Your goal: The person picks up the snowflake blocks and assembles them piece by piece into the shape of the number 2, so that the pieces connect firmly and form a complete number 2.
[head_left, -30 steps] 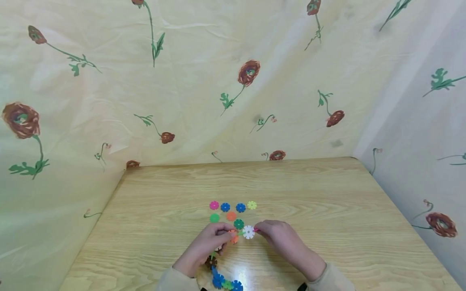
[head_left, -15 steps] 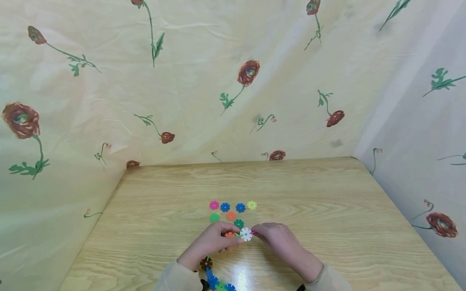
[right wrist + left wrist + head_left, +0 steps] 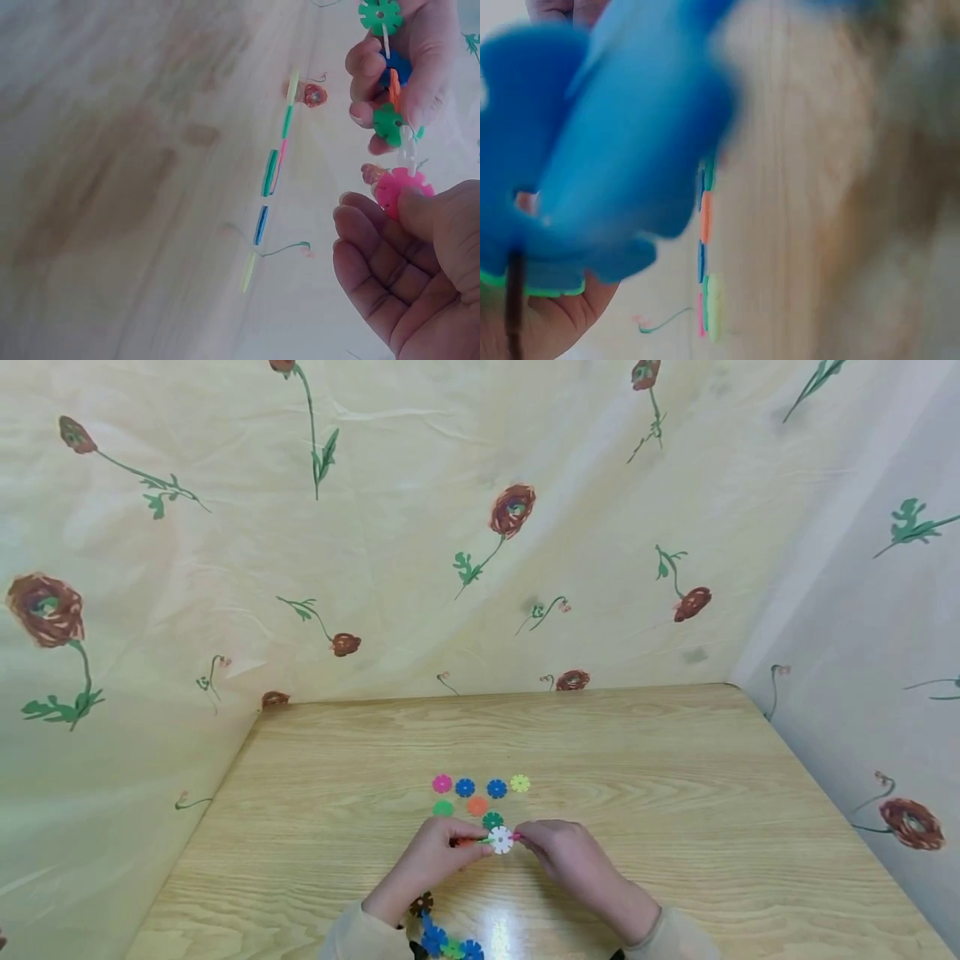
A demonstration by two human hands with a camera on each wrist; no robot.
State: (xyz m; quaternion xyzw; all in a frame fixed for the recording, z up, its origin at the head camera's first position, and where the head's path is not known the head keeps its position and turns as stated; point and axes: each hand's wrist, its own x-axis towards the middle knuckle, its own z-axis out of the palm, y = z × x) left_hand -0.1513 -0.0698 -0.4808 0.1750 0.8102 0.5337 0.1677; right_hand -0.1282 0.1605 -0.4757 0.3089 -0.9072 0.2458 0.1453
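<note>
A chain of slotted plastic snowflake discs joins my two hands. My left hand (image 3: 441, 850) pinches it by a green disc (image 3: 388, 124), thumb and index fingertips right at the white disc (image 3: 500, 840). On the other side of that white disc, my right hand (image 3: 576, 858) pinches a pink disc (image 3: 392, 189) between thumb and index finger, its other fingers loosely bent. An orange disc is mostly hidden by the left hand. Below the left wrist hangs the chain's tail, with a brown disc (image 3: 422, 904) and blue discs (image 3: 433, 938), which loom blurred in the left wrist view.
Loose discs lie on the wooden table (image 3: 637, 752) just beyond the hands: magenta (image 3: 442, 784), two blue, yellow (image 3: 520, 783), light green (image 3: 443, 808), orange (image 3: 477, 807) and dark green (image 3: 492, 820). A flowered cloth (image 3: 405, 543) encloses the table's back and sides.
The white disc and my right hand have shifted slightly left. My left fingertips have come up to the white disc, covering more of the orange one. The chain's tail has swung left.
</note>
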